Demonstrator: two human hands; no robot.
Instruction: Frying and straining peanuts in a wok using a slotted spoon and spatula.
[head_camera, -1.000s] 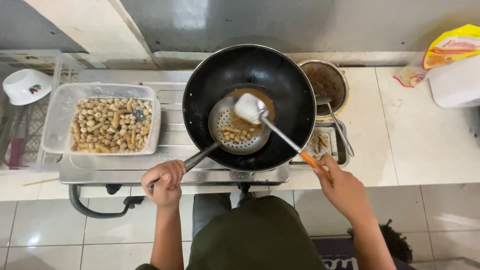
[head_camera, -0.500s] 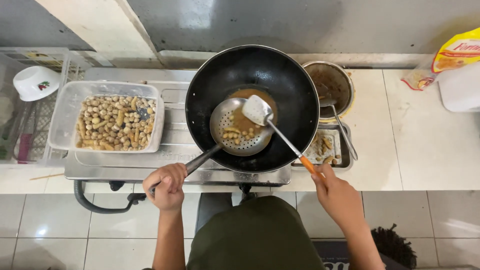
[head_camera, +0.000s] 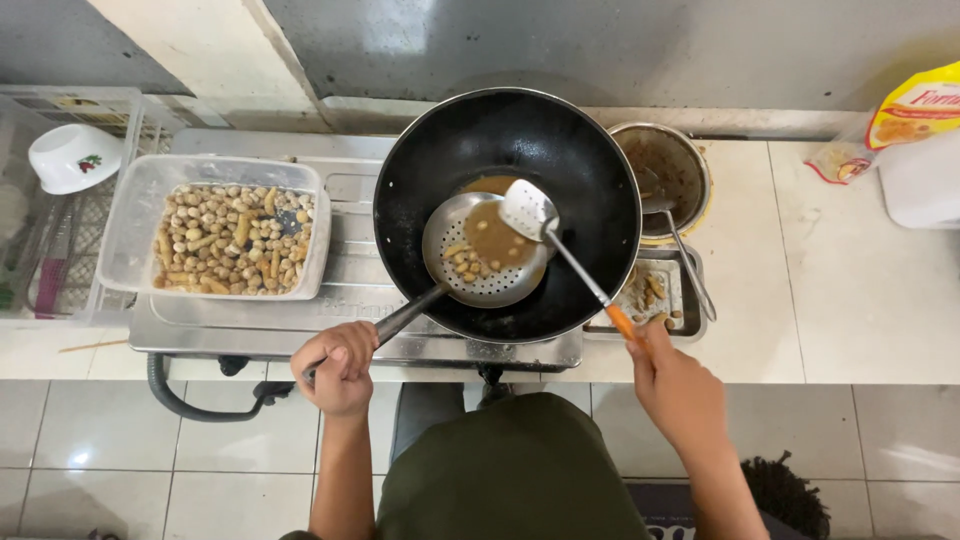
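Bright, even overhead light, sharp focus, soft glare on the floor tiles (head_camera: 80, 455), slight edge distortion

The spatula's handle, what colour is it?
Orange, where the right hand grips the spatula; the head view shows it.

My left hand (head_camera: 338, 367) grips the handle of a perforated skimmer (head_camera: 484, 250) resting in the black wok (head_camera: 507, 213), with a few fried pieces and oil in its bowl. My right hand (head_camera: 675, 380) holds a spatula (head_camera: 528, 210) whose blade lies over the skimmer. Left of the wok, a clear container (head_camera: 222, 239) holds fried pieces.
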